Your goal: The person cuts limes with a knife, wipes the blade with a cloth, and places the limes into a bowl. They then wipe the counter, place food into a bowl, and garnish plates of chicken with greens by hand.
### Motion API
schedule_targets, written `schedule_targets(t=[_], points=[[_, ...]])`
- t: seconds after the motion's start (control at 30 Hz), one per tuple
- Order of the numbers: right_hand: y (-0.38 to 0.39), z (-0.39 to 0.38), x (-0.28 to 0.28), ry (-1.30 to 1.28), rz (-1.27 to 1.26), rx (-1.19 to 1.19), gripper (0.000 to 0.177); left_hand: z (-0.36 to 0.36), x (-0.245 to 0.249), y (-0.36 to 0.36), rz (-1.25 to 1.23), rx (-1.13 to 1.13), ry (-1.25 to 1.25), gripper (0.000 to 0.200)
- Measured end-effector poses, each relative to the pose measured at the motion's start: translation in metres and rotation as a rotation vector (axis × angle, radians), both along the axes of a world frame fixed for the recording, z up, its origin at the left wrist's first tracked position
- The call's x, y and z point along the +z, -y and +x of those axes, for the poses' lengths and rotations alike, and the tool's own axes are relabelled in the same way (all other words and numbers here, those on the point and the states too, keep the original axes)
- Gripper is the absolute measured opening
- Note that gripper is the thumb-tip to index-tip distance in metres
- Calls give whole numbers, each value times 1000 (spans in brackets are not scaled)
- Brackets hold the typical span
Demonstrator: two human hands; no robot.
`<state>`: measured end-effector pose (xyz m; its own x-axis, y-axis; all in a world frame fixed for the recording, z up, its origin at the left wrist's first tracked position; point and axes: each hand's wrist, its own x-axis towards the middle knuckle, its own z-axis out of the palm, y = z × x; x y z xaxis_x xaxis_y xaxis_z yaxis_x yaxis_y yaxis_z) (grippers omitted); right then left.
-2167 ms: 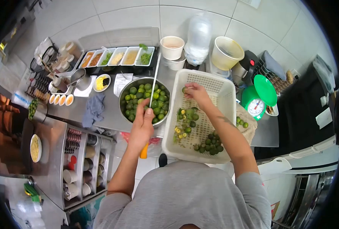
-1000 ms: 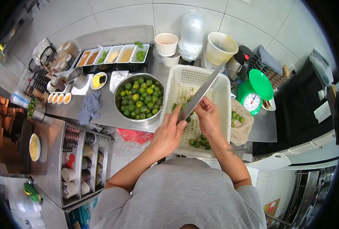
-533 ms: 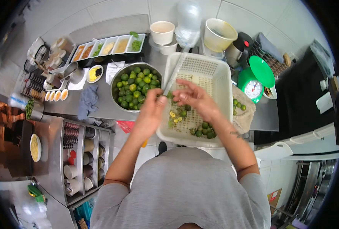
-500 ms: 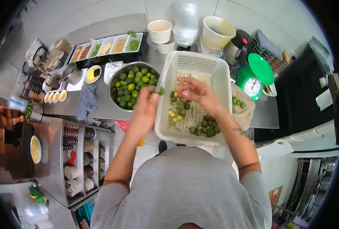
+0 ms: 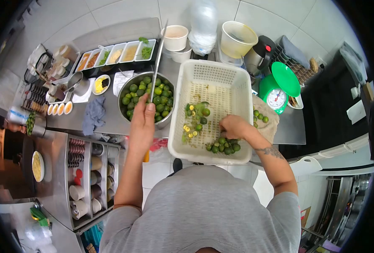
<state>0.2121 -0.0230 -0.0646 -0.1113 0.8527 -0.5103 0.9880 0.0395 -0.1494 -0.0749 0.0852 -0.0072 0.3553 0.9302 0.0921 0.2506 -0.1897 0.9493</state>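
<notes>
My left hand (image 5: 142,122) is closed on a knife (image 5: 156,63), whose long blade points up and away over a steel bowl (image 5: 124,110) full of green limes (image 5: 147,90). Inside the white perforated basket (image 5: 175,139), my right hand (image 5: 233,125) reaches down with bent fingers at a pile of small limes (image 5: 225,146); what its fingertips hold, if anything, is hidden. Yellow-green cut pieces (image 5: 188,128) and a few limes lie on the left side of the basket floor.
A beige cloth (image 5: 268,128) with several limes lies right of the basket, beside a green scale (image 5: 275,98). Behind stand white tubs (image 5: 174,39) and a clear bucket (image 5: 238,40). A blue cloth (image 5: 94,116) and a tray of toppings (image 5: 116,55) are at left.
My right hand has moved down to the lime pile. My left hand has shifted left towards the bowl, and the knife blade now shows clearly, pointing up. The basket has shifted slightly.
</notes>
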Motion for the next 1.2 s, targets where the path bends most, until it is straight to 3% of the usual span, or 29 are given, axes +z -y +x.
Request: schedule_targets(t=[0.1,0.2,0.3,0.57,0.77,0.9,1.2], points=[[2,1,16,-695,164,-385,21,0,-1,9,-45,-92,38,53],[0,-12,33,-1561,119,-761,25,9,23,30,-289,-235,214,54],[-4,-24,46,-1856,56,-796,32,17,28,38,-348,-352,216,55],[-6,-42,38,-1951,111,-729,36,36,19,54,-443,-506,199,60],[-9,-48,30,-1866,333,-824,31,34,6,62,73,-421,-115,54],[-13,-51,30,-1795,510,-867,28,31,2,68,82,-437,-200,53],[-17,-86,30,-1668,515,-834,17,40,7,64,146,-319,-315,50]])
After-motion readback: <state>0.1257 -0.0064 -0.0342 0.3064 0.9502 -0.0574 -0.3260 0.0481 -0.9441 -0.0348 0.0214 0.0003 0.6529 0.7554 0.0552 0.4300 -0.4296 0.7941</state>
